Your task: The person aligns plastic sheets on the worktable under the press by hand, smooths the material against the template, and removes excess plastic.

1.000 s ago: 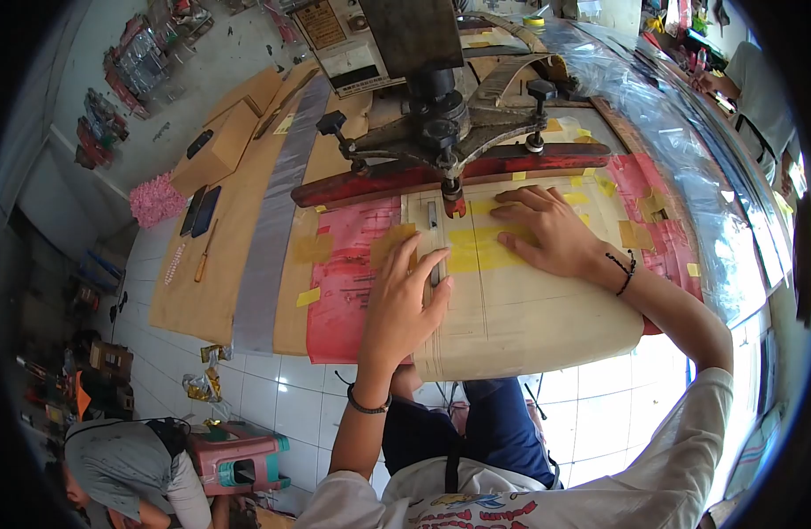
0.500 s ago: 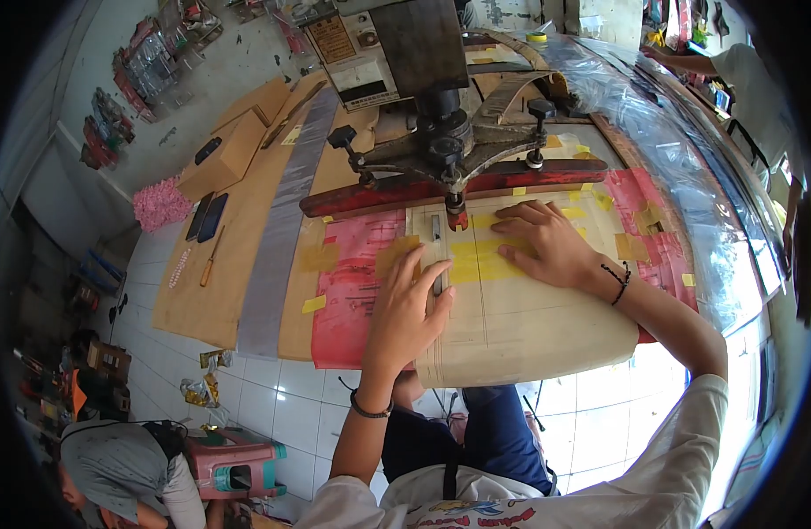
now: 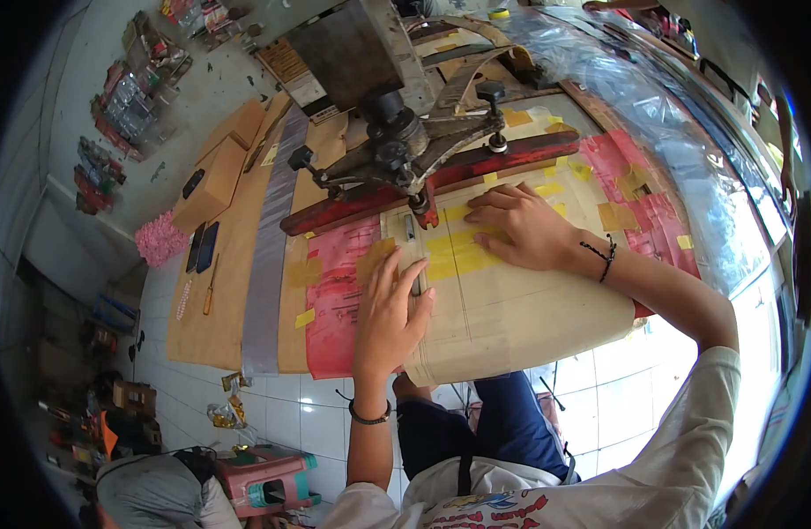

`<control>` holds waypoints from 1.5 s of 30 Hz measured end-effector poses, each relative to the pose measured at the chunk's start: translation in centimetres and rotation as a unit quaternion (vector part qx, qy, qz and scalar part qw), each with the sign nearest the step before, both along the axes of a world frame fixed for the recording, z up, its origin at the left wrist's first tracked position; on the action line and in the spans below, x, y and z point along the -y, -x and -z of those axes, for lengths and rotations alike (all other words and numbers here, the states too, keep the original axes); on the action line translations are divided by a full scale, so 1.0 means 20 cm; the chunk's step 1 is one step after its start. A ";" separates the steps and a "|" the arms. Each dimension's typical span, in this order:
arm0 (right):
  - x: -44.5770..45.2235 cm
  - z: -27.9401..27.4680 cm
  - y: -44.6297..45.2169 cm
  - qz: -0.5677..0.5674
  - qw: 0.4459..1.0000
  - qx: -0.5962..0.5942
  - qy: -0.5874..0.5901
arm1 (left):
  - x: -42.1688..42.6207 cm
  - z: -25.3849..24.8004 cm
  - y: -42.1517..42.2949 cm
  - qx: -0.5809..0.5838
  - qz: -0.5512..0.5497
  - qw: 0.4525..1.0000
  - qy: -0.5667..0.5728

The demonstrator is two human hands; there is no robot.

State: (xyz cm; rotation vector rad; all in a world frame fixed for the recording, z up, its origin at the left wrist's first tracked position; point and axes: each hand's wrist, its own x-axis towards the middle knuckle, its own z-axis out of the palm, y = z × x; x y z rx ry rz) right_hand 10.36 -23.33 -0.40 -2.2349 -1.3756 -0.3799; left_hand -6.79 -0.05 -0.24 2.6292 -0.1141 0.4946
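My left hand (image 3: 390,309) lies on the left edge of a cream sheet (image 3: 529,313) marked with pencil lines, fingers stretched out, beside a narrow metal strip (image 3: 411,229). My right hand (image 3: 524,231) rests flat on the same sheet, over yellow tape (image 3: 458,251), its fingers spread. Neither hand grips anything. Just beyond my fingers, a machine head (image 3: 397,132) carries a red bar (image 3: 344,207) on a bracket with adjusting knobs. Red plastic sheet (image 3: 335,291), taped down, shows left of the cream sheet and again at its right.
On the brown board (image 3: 273,309) at left lie a dark phone (image 3: 208,247), a screwdriver (image 3: 211,286) and a cardboard box (image 3: 213,181). Clear plastic film (image 3: 582,62) covers the right side. A person (image 3: 159,489) bends low beside a pink stool (image 3: 260,485); another stands at far right.
The camera view has tilted and shifted, so the machine appears further left and more slanted. Both hands keep about the same places on the cream sheet.
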 end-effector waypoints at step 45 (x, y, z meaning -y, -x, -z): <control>0.01 -0.05 0.05 -0.115 0.993 -0.015 -0.031 | -0.06 -0.01 0.01 -0.012 0.023 0.996 0.079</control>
